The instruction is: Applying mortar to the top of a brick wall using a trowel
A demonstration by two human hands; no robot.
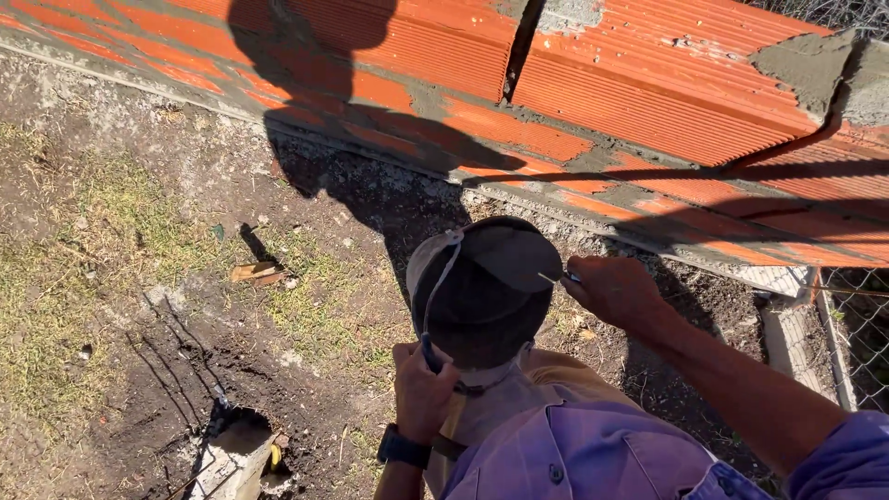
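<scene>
A dark round bucket (482, 296) hangs in front of my chest, below the brick wall. My left hand (421, 389), with a black watch on its wrist, is closed around the bucket's thin handle (435, 306). My right hand (616, 289) is closed on a thin metal tool (558, 277), whose tip rests at the bucket's right rim. I cannot make out what the bucket contains, as its inside lies in shadow. My purple shirt fills the lower right.
A wall of orange ribbed bricks (648, 102) with grey mortar joints runs across the top. Bare dirt and patchy grass (83, 241) lie to the left. A concrete post stub (231, 458) stands in a hole at bottom left. Wire mesh fencing (861, 333) is at the right edge.
</scene>
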